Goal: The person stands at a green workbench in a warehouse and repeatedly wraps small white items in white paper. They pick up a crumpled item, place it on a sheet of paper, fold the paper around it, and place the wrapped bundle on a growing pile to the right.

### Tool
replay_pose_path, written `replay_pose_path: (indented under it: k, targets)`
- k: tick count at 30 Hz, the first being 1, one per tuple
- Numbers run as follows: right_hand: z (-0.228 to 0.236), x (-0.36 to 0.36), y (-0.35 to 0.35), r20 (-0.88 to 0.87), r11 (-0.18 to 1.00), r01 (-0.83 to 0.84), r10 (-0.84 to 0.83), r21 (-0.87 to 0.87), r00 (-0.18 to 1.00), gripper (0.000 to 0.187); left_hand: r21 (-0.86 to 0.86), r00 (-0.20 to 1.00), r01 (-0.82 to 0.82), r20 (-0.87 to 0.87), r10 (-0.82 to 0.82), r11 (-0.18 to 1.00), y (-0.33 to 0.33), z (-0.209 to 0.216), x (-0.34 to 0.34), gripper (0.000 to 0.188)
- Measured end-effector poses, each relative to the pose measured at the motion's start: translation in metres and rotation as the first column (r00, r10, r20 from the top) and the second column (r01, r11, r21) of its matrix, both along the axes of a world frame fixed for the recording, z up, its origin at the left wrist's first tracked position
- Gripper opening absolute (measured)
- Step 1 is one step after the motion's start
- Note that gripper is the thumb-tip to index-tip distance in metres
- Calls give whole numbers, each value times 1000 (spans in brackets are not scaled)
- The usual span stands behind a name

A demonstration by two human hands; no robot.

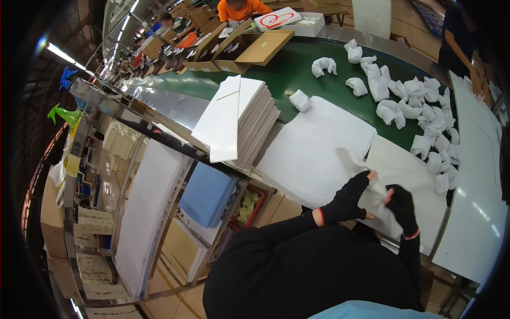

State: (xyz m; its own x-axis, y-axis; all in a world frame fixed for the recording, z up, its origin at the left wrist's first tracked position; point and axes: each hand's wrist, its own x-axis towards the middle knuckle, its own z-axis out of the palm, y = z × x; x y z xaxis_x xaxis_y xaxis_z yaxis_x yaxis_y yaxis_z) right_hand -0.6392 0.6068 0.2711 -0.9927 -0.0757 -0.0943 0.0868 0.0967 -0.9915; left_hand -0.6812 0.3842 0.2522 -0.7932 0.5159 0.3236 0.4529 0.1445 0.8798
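Observation:
A thin off-white sheet of tissue paper [373, 186], partly folded and raised, is between my hands at the near edge of the table. My left hand [346, 201], in a black fingerless glove, holds it from the left, thumb and fingers spread around the fold. From the right, my right hand [402, 208], gloved the same way, pinches it with curled fingers, slightly blurred. More flat sheets [419, 189] lie beneath and to the right. A white stack of paper [319, 143] is just beyond my left hand, with one paper wad [300, 100] on its far corner.
Several crumpled white paper wads [390, 112] cover the green conveyor [297, 58]. White flat cardboard pieces [234, 111] are piled at left, beyond shelves with a blue stack [207, 194]. A pale board [473, 212] lies right, near another person's hands [479, 85]. Open cartons [265, 47] stand far off.

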Motion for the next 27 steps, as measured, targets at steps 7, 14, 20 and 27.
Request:
replay_pose_path:
  k: [7,14,20,27]
  targets:
    - [6,-7,-1,-188,937,201,-151,285,970,13,-2,963,-222,155,220,975,-14,-43,-29,46]
    - [-166,37,88,100,298,-51,-152,953,983,114,-101,826,-506,230,515,856,-118,-86,-64,49]
    - [-186,42,86,-101,270,134,-133,953,986,84,-19,788,-559,300,538,829,-119,-76,-54,51]
    - [-214,26,142,-230,520,624,-632,584,741,35,254,930,-331,253,268,909,-65,-23,-53,65]
